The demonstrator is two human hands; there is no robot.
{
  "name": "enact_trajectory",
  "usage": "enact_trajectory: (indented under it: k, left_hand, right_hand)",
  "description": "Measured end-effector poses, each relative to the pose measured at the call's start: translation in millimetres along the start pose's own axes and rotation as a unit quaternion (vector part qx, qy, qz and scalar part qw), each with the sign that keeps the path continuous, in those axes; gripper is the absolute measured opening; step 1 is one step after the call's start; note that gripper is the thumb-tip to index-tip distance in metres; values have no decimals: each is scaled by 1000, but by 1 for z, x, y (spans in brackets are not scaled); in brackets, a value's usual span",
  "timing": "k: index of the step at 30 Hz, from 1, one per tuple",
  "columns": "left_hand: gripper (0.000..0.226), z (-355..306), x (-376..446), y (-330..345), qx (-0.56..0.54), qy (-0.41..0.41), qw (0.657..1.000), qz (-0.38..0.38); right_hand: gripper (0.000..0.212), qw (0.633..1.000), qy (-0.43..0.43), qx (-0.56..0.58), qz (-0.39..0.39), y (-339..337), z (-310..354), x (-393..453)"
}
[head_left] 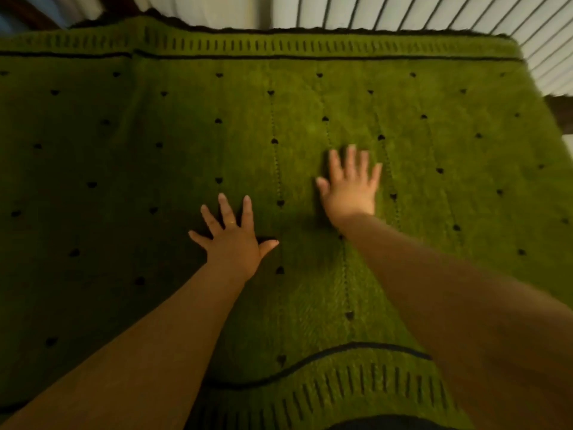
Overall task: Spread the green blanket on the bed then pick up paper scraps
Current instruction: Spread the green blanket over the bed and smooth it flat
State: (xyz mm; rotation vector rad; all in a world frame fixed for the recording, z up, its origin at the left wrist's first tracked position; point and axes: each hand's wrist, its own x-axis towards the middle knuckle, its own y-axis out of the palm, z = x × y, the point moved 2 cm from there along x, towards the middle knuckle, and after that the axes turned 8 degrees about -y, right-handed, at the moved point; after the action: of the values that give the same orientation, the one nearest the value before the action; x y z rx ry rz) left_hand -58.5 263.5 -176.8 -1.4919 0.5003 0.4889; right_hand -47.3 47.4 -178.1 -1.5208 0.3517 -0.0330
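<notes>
Now my left hand (232,240) and right hand (352,184) press flat, fingers spread and holding nothing, on the blanket (155,135) already covering the bed, and sweeping too hard could drag its wavy near edge into fresh wrinkles.

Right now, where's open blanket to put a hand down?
Free: green blanket between the fingertips and the far striped border, plus broad stretches left of the left hand and right of the right hand. Crowded: near middle, under both forearms.
</notes>
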Motion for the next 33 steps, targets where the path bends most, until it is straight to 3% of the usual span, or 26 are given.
enact_trajectory:
  k: [3, 5, 10, 16, 22, 26, 29, 31, 33]
  left_hand:
    - [115, -62, 14, -11, -17, -98, 994, 44]
    - [127, -75, 21, -21, -18, -143, 988, 60]
    - [133, -148, 46, -44, 0, -93, 995, 32]
    - [130, -301, 72, -63, 30, 35, 999, 6]
    - [129, -425, 90, -82, 69, 121, 990, 36]
    - [131, -455, 103, -95, 91, 119, 987, 57]
    - [133, -456, 107, -97, 99, 123, 986, 58]
    - [132, -454, 107, -97, 96, 130, 985, 57]
    - [127, -454, 108, -100, 87, 144, 984, 53]
  right_hand:
    - [56, 970, -243, 17, 26, 12, 33, -5]
    - [54, 955, -293, 16, 36, 18, 34, -4]
    - [62, 977, -213, 27, -1, 13, -59, 52]
    - [69, 994, -109, 17, -8, 0, -194, 108]
    - [71, 999, 1, 22, -23, -8, -339, 149]
    - [74, 996, 82, 36, -23, -14, -427, 161]
    - [75, 962, 253, 97, 30, -18, -485, 155]
    - [71, 940, 336, 59, 25, -25, -485, 149]
    - [63, 967, 246, 11, -65, -32, -442, 147]
